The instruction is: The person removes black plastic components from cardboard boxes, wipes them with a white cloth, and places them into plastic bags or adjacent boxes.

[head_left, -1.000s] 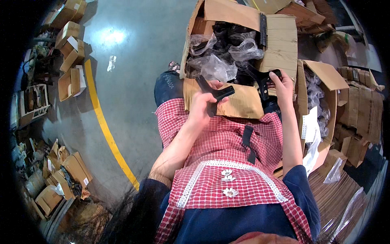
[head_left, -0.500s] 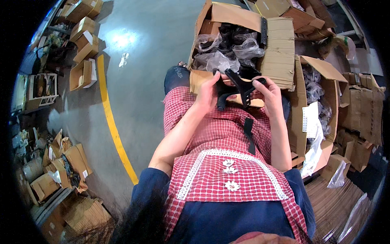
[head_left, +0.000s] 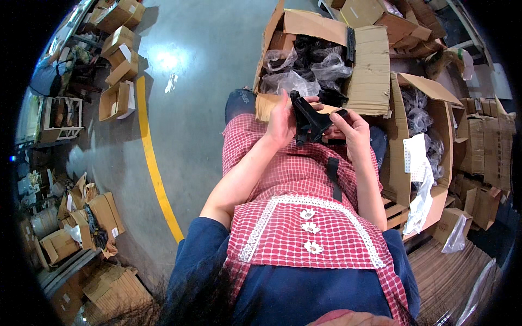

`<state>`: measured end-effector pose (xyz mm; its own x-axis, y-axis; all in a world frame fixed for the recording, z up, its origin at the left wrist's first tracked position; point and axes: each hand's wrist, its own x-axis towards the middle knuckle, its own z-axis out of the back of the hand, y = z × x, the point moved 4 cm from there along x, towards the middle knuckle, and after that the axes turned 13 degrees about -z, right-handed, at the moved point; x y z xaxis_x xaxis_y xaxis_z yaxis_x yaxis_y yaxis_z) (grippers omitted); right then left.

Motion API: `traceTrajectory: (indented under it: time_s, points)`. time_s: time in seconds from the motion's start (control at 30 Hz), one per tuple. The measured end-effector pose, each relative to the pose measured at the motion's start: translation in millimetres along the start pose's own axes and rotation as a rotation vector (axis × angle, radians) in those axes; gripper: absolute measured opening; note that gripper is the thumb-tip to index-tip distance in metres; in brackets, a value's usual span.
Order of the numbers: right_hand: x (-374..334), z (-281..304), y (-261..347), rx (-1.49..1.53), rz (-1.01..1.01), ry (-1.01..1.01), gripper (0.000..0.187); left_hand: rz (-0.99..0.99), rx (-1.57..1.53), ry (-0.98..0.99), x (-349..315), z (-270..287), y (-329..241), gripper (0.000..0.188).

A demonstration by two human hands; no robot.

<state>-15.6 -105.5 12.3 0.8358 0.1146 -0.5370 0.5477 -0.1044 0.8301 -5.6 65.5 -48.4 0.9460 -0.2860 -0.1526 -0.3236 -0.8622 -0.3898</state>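
Over my lap, both hands hold a black branched plastic part (head_left: 311,120) with several arms. My left hand (head_left: 281,124) cups its left side, the thumb up and the fingertips partly hidden behind the part. My right hand (head_left: 350,130) pinches the right arm of it between thumb and fingers. Just beyond my hands stands an open cardboard box (head_left: 370,70). It holds black pieces and clear plastic bags (head_left: 293,82). The part is at the box's near flap (head_left: 265,106), over my red checked apron (head_left: 255,163).
To the right, another open carton (head_left: 399,146) holds bagged pieces, with white paper (head_left: 416,157) hanging over its side. Flattened cardboard (head_left: 448,271) is stacked at lower right. A yellow line (head_left: 149,157) runs along the floor at left, beside small cartons (head_left: 114,103) and cluttered shelves.
The black part has been turned over in my hands, so its arms point differently. My left palm has opened out more beside it. My right hand still grips its right end.
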Motion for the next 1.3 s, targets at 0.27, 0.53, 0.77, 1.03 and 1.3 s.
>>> traceTrajectory:
  time_s: [0.27, 0.53, 0.77, 1.03, 1.3]
  points:
    - [3.5, 3.1, -14.8, 0.009, 0.056, 0.008, 0.024, 0.036, 0.009, -0.041, -0.5, -6.5, 0.0, 0.083]
    - [3.5, -12.4, 36.3, -0.798, 0.233, 0.02, 0.036, 0.22, 0.109, -0.036, -5.4, 5.9, 10.0, 0.083]
    - [44.0, -35.6, 7.2, -1.033, 0.249, -0.1, 0.027, 0.249, 0.005, -0.092, -3.1, 11.6, 26.0, 0.079]
    - [52.6, -25.7, 6.1, -0.725, 0.157, -0.058, 0.022, 0.112, 0.031, -0.059, -0.1, 11.1, 20.1, 0.067]
    - [30.5, -37.2, 26.3, -0.967, 0.605, -0.26, 0.022, 0.097, -0.014, -0.09, 2.2, 19.4, 17.1, 0.053]
